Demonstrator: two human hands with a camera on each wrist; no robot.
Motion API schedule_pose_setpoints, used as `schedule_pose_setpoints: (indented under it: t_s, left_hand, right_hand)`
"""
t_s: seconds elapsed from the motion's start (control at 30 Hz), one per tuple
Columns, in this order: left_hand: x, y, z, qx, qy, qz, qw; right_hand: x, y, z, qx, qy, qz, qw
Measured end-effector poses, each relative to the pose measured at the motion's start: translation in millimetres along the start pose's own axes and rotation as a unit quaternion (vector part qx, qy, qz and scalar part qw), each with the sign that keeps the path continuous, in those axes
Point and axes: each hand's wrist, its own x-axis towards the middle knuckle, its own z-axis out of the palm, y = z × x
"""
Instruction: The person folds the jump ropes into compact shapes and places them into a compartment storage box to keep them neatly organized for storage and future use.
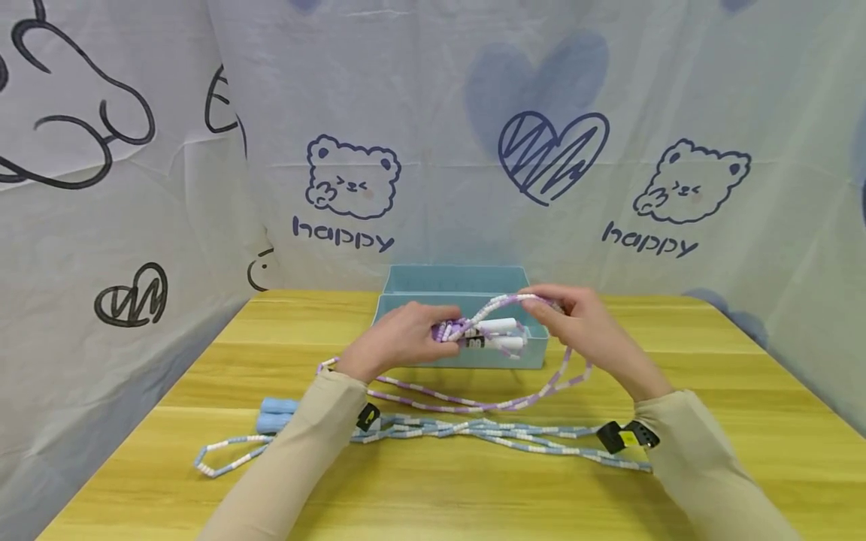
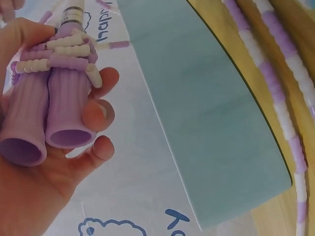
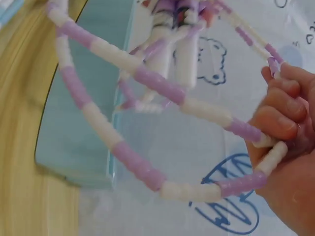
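Note:
A purple-and-white beaded jump rope (image 1: 467,409) is held up between both hands over the table. My left hand (image 1: 406,342) grips its two handles (image 2: 69,105) side by side; they have purple flared ends and white shafts. Strands of the beads are wound across the handles. Curled around a length of the same rope, my right hand (image 1: 582,327) holds it out to the right of the handles. Loops of rope hang below both hands. In the right wrist view, beads (image 3: 157,86) run into the curled fingers.
Just behind the hands stands a light blue box (image 1: 534,353). A blue-and-white beaded jump rope (image 1: 467,428) lies along the table nearer the front, its blue handles (image 1: 274,417) at the left. Printed cloth (image 1: 433,188) hangs behind the table.

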Motion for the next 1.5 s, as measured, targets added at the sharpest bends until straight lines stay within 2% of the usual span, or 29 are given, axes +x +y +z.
schedule_pose_setpoints:
  t_s: [0.17,0.4,0.63,0.8,0.9,1.0,1.13,1.2,1.37,1.5]
  left_hand:
    - [-1.4,-1.4,-0.7,-0.032,-0.012,0.011,0.9994]
    - [0.5,-2.3,-0.5,-0.07,-0.034,0.049,0.9958]
    - [-2.1,-1.7,-1.8,-0.086,-0.037,0.049,0.9944]
    - [-2.2,0.4,0.7,-0.093,-0.049,0.046,0.9934]
    - [-2.1,2.3,1.7,-0.1,-0.05,0.051,0.9924]
    - [-2.3,6.6,0.7,-0.108,-0.048,0.065,0.9909]
    - [-1.5,13.4,-0.5,-0.127,-0.052,0.081,0.9872]
    - [-1.5,16.0,-1.0,-0.143,-0.057,0.077,0.9851]
    - [-2.8,17.6,-1.9,-0.19,-0.073,0.057,0.9774]
    - [-3.8,17.1,-2.3,-0.211,-0.078,0.068,0.9721]
  right_hand:
    - [0.1,11.7,-7.9,-0.01,0.037,0.032,0.9987]
    - [-2.1,27.1,-26.8,-0.023,0.033,0.036,0.9985]
    - [-2.1,36.0,-35.6,-0.051,0.037,0.025,0.9977]
    - [-2.3,47.4,-38.9,-0.041,0.051,0.032,0.9973]
    - [-3.5,54.5,-37.9,-0.042,0.084,0.069,0.9932]
    - [-4.6,61.1,-35.1,-0.067,0.116,0.105,0.9854]
    - [-4.2,68.5,-31.5,-0.101,0.131,0.11,0.9801]
    - [-3.9,71.4,-31.2,-0.094,0.132,0.106,0.9811]
    - [-4.7,77.6,-33.7,-0.03,0.115,0.096,0.9882]
    - [-5.4,82.6,-35.6,-0.002,0.095,0.095,0.9909]
